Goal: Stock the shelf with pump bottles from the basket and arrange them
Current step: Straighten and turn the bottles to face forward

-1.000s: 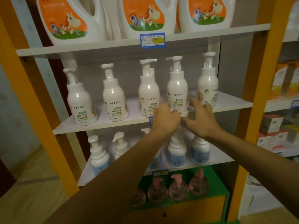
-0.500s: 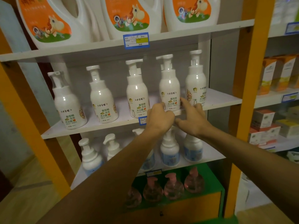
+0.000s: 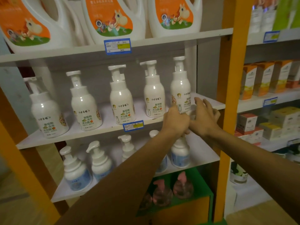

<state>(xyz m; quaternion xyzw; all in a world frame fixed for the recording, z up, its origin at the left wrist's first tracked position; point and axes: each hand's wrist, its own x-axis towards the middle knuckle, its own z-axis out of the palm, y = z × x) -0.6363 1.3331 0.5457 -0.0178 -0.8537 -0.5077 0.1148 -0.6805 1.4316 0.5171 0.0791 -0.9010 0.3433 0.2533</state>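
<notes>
While left hand (image 3: 176,120) hides bottle (image 3: 180,88) base | grip unclear

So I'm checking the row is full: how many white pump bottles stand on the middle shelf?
5, in one row: far left, second, centre, fourth, and rightmost, its base behind the left hand and right hand. More may hide behind.

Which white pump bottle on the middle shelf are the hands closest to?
The rightmost bottle; both the left hand and right hand sit at its base.
</notes>
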